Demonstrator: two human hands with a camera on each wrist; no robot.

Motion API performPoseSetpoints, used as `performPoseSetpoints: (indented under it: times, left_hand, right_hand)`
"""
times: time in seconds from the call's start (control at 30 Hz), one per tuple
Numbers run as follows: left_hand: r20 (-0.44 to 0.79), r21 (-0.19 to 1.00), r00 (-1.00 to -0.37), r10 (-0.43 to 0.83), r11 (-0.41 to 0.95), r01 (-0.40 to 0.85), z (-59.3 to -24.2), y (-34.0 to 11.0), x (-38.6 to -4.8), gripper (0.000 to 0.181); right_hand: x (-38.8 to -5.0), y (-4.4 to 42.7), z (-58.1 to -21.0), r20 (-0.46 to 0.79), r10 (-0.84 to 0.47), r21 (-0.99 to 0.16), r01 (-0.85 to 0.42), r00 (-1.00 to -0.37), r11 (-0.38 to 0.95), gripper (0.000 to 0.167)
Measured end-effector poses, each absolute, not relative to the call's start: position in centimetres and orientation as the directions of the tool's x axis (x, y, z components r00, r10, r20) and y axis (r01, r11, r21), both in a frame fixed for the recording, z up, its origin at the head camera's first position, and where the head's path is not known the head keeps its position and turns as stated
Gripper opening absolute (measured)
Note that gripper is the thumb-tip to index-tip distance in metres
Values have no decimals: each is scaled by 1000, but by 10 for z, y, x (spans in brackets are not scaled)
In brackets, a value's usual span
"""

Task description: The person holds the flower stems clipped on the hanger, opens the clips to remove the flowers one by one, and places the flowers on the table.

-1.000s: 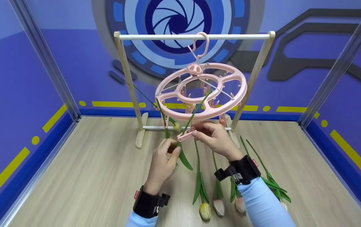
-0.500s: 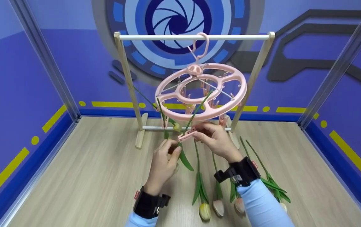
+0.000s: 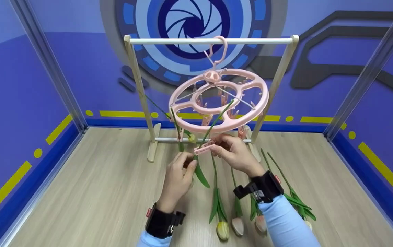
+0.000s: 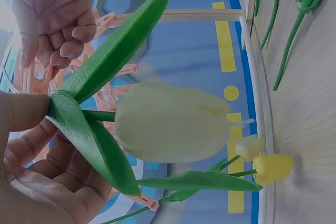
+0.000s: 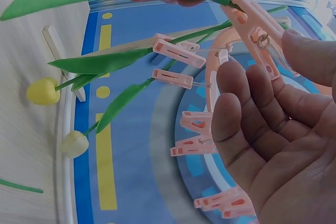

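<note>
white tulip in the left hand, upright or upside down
Upside down: the white tulip's bloom points toward the table, and in the head view its stem rises above the left hand.

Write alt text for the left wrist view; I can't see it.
A cream tulip fills the middle, pinched at the base of its green leaves by the left grip. Above that, the right grip pinches a pink clip. Beyond, a yellow tulip and a pale tulip hang.
</note>
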State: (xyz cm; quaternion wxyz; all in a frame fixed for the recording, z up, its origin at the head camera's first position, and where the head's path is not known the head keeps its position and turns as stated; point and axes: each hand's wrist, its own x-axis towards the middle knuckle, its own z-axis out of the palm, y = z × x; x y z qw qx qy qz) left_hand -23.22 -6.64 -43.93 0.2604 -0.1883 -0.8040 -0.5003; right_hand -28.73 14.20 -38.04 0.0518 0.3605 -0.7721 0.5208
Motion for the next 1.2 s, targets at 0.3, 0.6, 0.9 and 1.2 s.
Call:
performPoseSetpoints:
  times: [0.3,0.6,0.9,1.2]
  left_hand:
    - [610,703,-791,46,428,567,-440,-66,-232,7]
    - [598,715,-800,47,420,559,-439,-66,-232,7]
    - [600,714,-798,53,415,564,-439,-65,-233,8]
    - [587,727,-808,51,406,553,-439,-65,-232,7]
  right_hand:
    - [-287,143,-379,455,-503,-765,-612,-734,202,12]
    - [-287,145,-379,455,-502,-756,-617,-736,218,13]
    - [-286,146,-378,452,-486,-747,-616,-748,253,13]
    - [-285,148,-377,444,-475,-745,-607,-760,276,14]
